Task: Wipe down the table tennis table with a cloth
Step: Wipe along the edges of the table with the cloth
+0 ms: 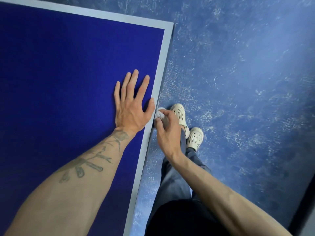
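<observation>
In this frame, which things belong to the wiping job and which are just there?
In the job: table tennis table; white cloth at its side edge; right hand gripping the cloth; left hand flat on the tabletop.
Just there: cream clogs; scuffed blue floor.

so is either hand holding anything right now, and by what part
The right hand grips a white cloth, bunched in its fingers, against the side edge of the table. The left hand holds nothing; it rests flat on the top.

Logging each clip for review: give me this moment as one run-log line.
area: side edge of table | left hand: flat on the top, near edge | right hand: grips cloth against the edge
</observation>
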